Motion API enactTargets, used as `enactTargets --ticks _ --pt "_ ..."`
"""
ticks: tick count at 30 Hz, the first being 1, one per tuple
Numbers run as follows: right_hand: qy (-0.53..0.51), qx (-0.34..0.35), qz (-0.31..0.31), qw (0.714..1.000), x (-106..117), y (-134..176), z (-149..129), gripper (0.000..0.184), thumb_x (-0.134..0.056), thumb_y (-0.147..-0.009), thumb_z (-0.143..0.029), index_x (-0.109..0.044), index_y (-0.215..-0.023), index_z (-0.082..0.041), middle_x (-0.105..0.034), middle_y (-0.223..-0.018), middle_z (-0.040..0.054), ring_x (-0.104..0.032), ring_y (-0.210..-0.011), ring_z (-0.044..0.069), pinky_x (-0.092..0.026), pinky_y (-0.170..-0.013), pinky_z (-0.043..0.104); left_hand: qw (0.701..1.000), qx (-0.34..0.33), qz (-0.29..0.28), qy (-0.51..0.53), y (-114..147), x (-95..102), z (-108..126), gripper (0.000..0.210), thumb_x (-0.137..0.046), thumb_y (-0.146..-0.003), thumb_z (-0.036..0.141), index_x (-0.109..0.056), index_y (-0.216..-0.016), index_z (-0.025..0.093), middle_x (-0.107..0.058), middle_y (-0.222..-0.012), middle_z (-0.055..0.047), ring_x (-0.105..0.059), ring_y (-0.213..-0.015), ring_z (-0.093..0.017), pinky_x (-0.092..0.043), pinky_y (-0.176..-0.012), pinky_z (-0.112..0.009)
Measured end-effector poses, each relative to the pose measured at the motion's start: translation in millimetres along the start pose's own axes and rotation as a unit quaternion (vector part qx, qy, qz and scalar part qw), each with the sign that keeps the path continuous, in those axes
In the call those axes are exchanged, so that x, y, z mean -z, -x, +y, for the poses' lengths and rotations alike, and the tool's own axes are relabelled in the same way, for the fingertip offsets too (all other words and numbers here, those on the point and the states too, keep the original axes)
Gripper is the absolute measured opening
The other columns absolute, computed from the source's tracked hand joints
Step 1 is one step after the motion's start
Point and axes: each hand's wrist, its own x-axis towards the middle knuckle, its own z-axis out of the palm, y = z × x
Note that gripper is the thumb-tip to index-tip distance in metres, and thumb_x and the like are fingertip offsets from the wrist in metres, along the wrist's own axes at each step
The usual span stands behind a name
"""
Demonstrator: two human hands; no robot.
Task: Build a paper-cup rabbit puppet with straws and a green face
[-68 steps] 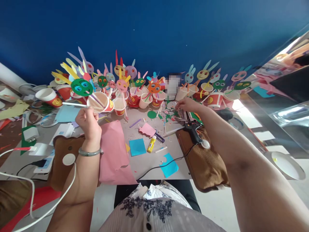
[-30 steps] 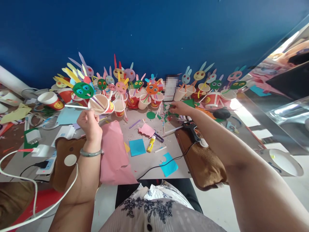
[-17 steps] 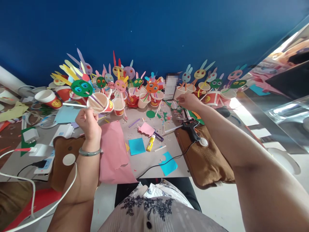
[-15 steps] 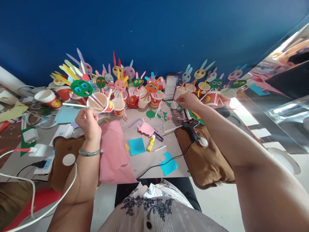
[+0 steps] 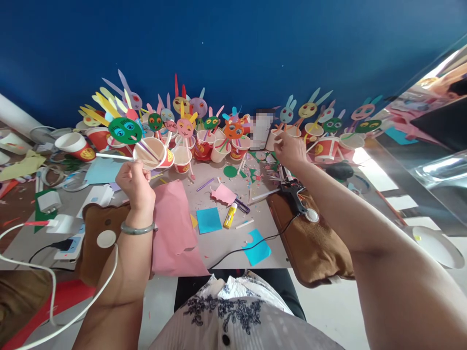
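My left hand point(image 5: 136, 185) is closed, its fingertips at the lower edge of a red and white paper cup point(image 5: 166, 156) that tilts toward me. A white paper stick point(image 5: 115, 156) sticks out from the cup's left side. Over the cup leans a green paper face point(image 5: 125, 130) with blue eyes and yellow ears, on a purple strip. On the far right side of the table, my right hand point(image 5: 292, 151) has its fingers curled together beside a paper cup point(image 5: 272, 140). What lies between those fingertips, if anything, is hidden.
Paper cups with rabbit-eared faces, such as an orange face point(image 5: 233, 130), line the blue wall. A glue gun point(image 5: 292, 194) rests on a brown hand warmer point(image 5: 317, 238). Nearby lie a yellow glue stick point(image 5: 229, 216), pink paper point(image 5: 175, 233), blue paper point(image 5: 208, 220) and cables.
My right hand has shifted slightly to the right, and its fingers have curled in more. The left hand still holds the cup, while the whole view has turned a little.
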Motion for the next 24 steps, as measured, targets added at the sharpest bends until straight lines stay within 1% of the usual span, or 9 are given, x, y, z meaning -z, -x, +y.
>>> enactTargets --ticks 2,5,7,10,13,16,18,22,24 --pt "-0.006 0.01 -0.027 1.0 1.9 0.1 1.7 0.04 -0.045 -0.095 -0.016 -0.059 -0.132 -0.009 -0.073 -0.118 0.0185 -0.064 -0.111 0.029 -0.043 -0.09 0.038 1.0 -0.001 0.001 0.001 -0.1 -0.1 -0.2 0.033 -0.06 -0.069 0.026 -0.032 -0.053 0.021 -0.032 -0.042 0.008 -0.034 -0.038 -0.006 -0.025 -0.044 -0.022" --pt "-0.007 0.048 -0.124 0.991 -1.6 -1.8 6.2 0.02 -0.061 -0.091 -0.022 -0.073 -0.106 -0.014 -0.077 -0.105 0.011 -0.067 -0.103 0.025 -0.046 -0.087 0.033 1.0 0.001 0.002 -0.001 0.0 -0.2 -0.1 0.032 -0.06 -0.069 0.026 -0.032 -0.054 0.021 -0.032 -0.042 0.008 -0.033 -0.038 -0.006 -0.025 -0.044 -0.023" --pt "0.005 0.059 -0.184 0.981 -8.5 -3.5 8.9 0.014 -0.07 -0.088 -0.026 -0.075 -0.096 -0.015 -0.077 -0.1 0.0091 -0.068 -0.102 0.026 -0.047 -0.09 0.036 1.0 0.003 0.001 0.0 0.3 0.0 0.3 0.031 -0.059 -0.069 0.026 -0.033 -0.054 0.021 -0.033 -0.043 0.008 -0.033 -0.038 -0.006 -0.025 -0.044 -0.023" --pt "0.036 0.047 -0.23 0.971 -22.0 -5.8 10.2 0.028 -0.068 -0.093 -0.035 -0.069 -0.113 -0.015 -0.07 -0.118 0.0102 -0.066 -0.108 0.026 -0.053 -0.094 0.044 1.0 0.003 -0.001 0.003 1.0 0.4 1.5 0.03 -0.06 -0.069 0.026 -0.034 -0.054 0.021 -0.033 -0.043 0.008 -0.033 -0.039 -0.006 -0.026 -0.044 -0.022" --pt "0.043 0.034 -0.251 0.966 -31.9 -8.1 7.6 0.039 -0.063 -0.097 -0.039 -0.06 -0.13 -0.018 -0.062 -0.131 0.0099 -0.065 -0.111 0.023 -0.057 -0.093 0.046 1.0 0.001 -0.005 0.003 1.6 0.3 2.3 0.03 -0.06 -0.069 0.027 -0.035 -0.053 0.021 -0.035 -0.042 0.008 -0.034 -0.039 -0.006 -0.027 -0.045 -0.022" --pt "0.017 0.026 -0.248 0.968 -32.7 -10.5 4.8 0.039 -0.063 -0.097 -0.039 -0.059 -0.131 -0.018 -0.062 -0.131 0.0099 -0.065 -0.111 0.023 -0.057 -0.093 0.045 1.0 0.0 -0.005 0.001 1.8 0.0 1.9 0.032 -0.059 -0.069 0.027 -0.033 -0.052 0.021 -0.034 -0.041 0.008 -0.033 -0.039 -0.006 -0.027 -0.045 -0.022" --pt "-0.017 0.021 -0.226 0.974 -28.2 -11.7 5.6 0.037 -0.063 -0.097 -0.038 -0.061 -0.128 -0.017 -0.063 -0.129 0.0101 -0.065 -0.111 0.024 -0.056 -0.094 0.046 1.0 -0.002 -0.005 -0.004 1.7 -0.2 1.4 0.032 -0.059 -0.07 0.027 -0.033 -0.052 0.021 -0.034 -0.041 0.008 -0.033 -0.039 -0.006 -0.027 -0.045 -0.022" --pt "-0.13 0.009 -0.149 0.98 -13.7 -10.0 16.2 0.012 -0.067 -0.092 -0.023 -0.067 -0.09 -0.011 -0.074 -0.102 0.0124 -0.065 -0.103 0.026 -0.049 -0.095 0.04 1.0 -0.004 -0.007 -0.012 1.6 0.1 1.4 0.035 -0.06 -0.073 0.027 -0.032 -0.053 0.021 -0.033 -0.042 0.008 -0.034 -0.039 -0.006 -0.028 -0.045 -0.022" --pt "-0.204 0.004 -0.115 0.972 -7.1 -5.4 24.1 0.013 -0.065 -0.09 -0.019 -0.062 -0.079 -0.014 -0.074 -0.086 0.0098 -0.065 -0.089 0.021 -0.049 -0.088 0.034 1.0 -0.005 -0.007 -0.009 1.7 0.5 1.7 0.036 -0.061 -0.074 0.027 -0.031 -0.054 0.021 -0.032 -0.043 0.008 -0.034 -0.039 -0.006 -0.028 -0.045 -0.022"
